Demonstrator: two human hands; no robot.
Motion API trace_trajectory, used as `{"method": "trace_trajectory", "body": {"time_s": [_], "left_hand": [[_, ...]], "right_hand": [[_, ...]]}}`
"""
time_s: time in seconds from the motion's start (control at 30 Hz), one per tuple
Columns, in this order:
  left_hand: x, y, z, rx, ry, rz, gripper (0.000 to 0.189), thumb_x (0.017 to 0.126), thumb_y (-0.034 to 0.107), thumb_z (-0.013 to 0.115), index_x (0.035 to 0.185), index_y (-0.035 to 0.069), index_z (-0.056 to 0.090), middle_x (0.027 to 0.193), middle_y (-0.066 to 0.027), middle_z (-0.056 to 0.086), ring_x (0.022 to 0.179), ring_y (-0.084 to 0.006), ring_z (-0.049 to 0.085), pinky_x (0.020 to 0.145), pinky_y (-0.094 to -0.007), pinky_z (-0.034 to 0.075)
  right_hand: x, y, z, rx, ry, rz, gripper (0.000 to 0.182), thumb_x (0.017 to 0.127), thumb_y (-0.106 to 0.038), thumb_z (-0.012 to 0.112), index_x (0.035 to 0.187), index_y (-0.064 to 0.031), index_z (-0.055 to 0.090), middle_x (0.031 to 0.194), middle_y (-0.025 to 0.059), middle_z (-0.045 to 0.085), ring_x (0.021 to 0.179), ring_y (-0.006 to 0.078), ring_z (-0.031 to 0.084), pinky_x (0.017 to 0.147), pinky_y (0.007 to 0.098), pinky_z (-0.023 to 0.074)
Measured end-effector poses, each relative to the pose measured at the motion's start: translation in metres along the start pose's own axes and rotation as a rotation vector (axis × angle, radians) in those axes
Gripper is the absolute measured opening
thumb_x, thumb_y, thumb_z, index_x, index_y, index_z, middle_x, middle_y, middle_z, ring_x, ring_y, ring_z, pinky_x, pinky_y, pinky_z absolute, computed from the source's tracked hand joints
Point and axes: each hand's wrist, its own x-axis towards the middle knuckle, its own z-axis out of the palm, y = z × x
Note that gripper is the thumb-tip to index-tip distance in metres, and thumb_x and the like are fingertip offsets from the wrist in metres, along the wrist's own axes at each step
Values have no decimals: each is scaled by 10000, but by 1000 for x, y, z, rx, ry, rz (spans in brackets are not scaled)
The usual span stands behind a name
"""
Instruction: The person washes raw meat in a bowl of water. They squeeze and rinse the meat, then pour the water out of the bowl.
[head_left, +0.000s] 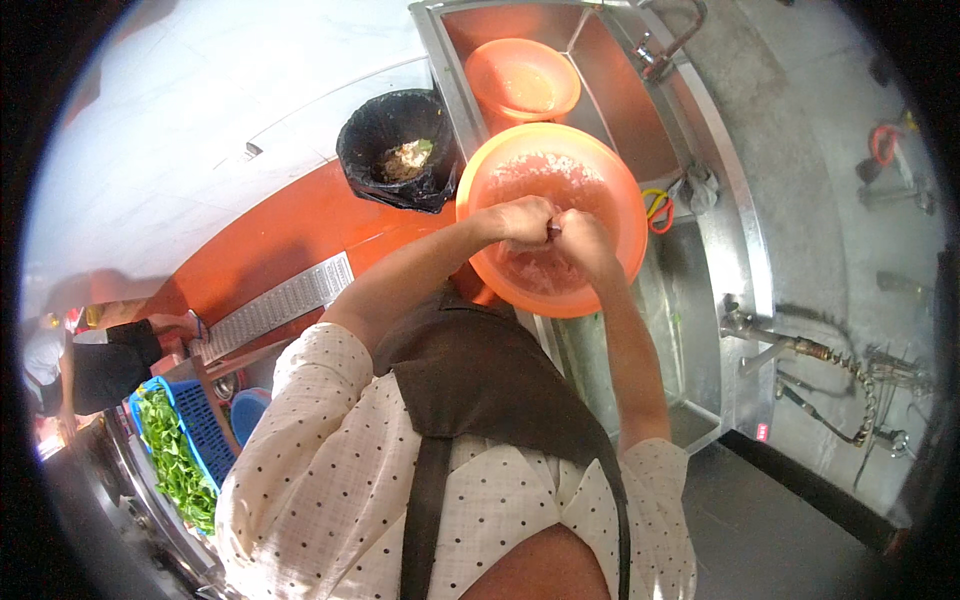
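Note:
Both of my hands are closed into fists, side by side over a large orange plastic basin (637, 247). Between the fists of my left hand (523, 219) and my right hand (586, 238) shows a small pinkish item (554, 227). Most of that item is hidden by my fingers, so its kind cannot be told. Cloudy reddish liquid (540, 276) fills the basin's bottom, with pale froth or bits along its far side. The basin rests across the sink's edge and middle divider.
A smaller orange basin (523, 81) sits in the far steel sink. Yellow-and-red-handled scissors (658, 210) lie on the divider. Left stands a black-lined waste bin (397, 150). A spring-hose faucet (817, 349) is at right. Leafy greens fill a blue crate (199, 427); another person (97, 360) is behind.

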Motion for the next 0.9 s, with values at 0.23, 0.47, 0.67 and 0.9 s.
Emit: {"method": "trace_trajectory", "body": {"time_s": [0.23, 0.47, 0.67, 0.9], "left_hand": [[-1, 12, -11, 67, -52, -142, 298, 667, 95, 585, 954, 19, 611, 905, -218, 623, 887, -346, 611, 779, -405, 465], [17, -44, 38, 201, -57, -196, 340, 680, 101, 604, 1012, 25, 607, 945, -223, 622, 935, -348, 600, 806, -409, 460], [21, -43, 48, 83, 49, -188, 324, 613, 34, 609, 934, -6, 626, 902, -212, 631, 898, -341, 612, 762, -378, 486], [1, -34, 38, -47, 300, -12, 466, 583, -12, 588, 1047, 28, 596, 841, -223, 633, 783, -331, 638, 682, -395, 508]], "right_hand": [[10, 13, 38, -294, 137, -11, 181, 782, -145, 483, 796, -36, 627, 815, 175, 640, 780, 317, 633, 665, 421, 499], [23, 24, 67, -286, 42, 94, 191, 805, -134, 467, 840, -32, 624, 818, 164, 648, 776, 316, 645, 641, 428, 513], [26, 40, 86, -106, 225, 105, 189, 804, -122, 496, 870, -29, 646, 843, 184, 649, 762, 304, 646, 640, 408, 517], [22, 16, 35, 615, -164, 250, 294, 905, -193, 382, 978, -26, 612, 865, 97, 614, 815, 206, 572, 732, 334, 469]]}}
